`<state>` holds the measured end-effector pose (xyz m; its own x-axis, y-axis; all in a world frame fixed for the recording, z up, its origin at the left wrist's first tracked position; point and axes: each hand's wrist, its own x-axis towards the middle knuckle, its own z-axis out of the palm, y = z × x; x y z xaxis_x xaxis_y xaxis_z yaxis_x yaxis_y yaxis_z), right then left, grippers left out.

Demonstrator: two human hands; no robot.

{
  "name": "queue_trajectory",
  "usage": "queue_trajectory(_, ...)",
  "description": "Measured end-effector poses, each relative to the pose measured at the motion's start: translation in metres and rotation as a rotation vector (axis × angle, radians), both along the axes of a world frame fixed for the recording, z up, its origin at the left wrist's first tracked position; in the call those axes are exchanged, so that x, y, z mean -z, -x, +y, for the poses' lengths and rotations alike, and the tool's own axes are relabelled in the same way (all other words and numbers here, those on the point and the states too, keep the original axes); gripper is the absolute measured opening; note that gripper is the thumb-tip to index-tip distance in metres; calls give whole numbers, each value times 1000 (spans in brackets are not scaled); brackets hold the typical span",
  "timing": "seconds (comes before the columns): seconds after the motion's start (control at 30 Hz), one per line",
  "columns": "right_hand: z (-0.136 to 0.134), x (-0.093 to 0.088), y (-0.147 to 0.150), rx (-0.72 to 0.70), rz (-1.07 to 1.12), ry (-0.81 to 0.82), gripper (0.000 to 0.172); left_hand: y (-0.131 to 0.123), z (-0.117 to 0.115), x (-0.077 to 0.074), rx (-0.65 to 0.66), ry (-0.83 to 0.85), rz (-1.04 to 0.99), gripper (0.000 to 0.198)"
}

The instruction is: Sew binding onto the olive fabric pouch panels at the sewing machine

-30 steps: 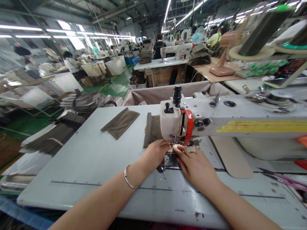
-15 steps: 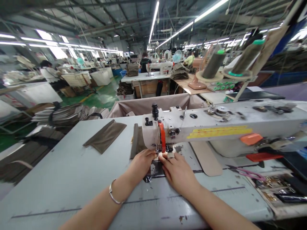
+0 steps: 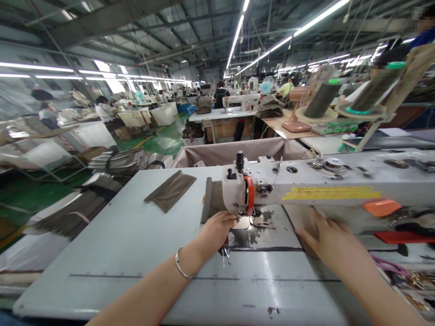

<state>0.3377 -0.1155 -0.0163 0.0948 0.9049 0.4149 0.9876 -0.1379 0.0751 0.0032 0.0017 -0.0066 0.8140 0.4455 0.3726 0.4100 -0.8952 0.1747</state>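
My left hand point(image 3: 217, 231) is beside the needle area of the sewing machine point(image 3: 234, 190), its fingers pressed together at the presser foot. Whatever lies between those fingertips is hidden. Just behind that hand a dark olive fabric piece point(image 3: 213, 197) lies partly under the machine head, with a small gold-coloured bit at its left edge. My right hand point(image 3: 331, 233), slightly blurred, is open over a beige flat panel point(image 3: 295, 215) under the machine arm. Thumb and fingers are apart there; whether they touch the panel I cannot tell.
Another olive fabric piece point(image 3: 171, 190) lies on the table point(image 3: 136, 244) to the left. Bundled fabric stacks point(image 3: 78, 203) stand beyond its left edge. Purple-handled scissors point(image 3: 390, 266) and metal fittings point(image 3: 419, 278) are at the right. Behind the machine sit thread cones point(image 3: 321, 100) and a cloth-lined bin point(image 3: 231, 149).
My right hand has left the needle area and moved right to the beige panel. My left hand stays by the presser foot. The view has turned somewhat left.
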Motion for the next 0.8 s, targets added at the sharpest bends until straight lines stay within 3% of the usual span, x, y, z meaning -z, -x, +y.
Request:
queue_trajectory(0.17,0,6,-1,32,-51,45,70,-3,12,1,-41,-86,154,21)
queue_trajectory(0.33,5,8,-4,81,184,30,60,-6,27,0,-237,-90,145,22)
queue_trajectory(0.43,4,8,0,124,186,3,77,1,15,-2,-316,-36,110,26)
queue_trajectory(0.53,1,5,9,170,86,-1,91,13,-6,-1,-307,71,75,34)
queue_trajectory(0.67,5,-2,17,203,37,17,86,21,-20,3,-280,131,-1,34)
queue_trajectory(0.8,11,-15,16,205,196,-16,77,18,-17,4,-260,139,-45,32)
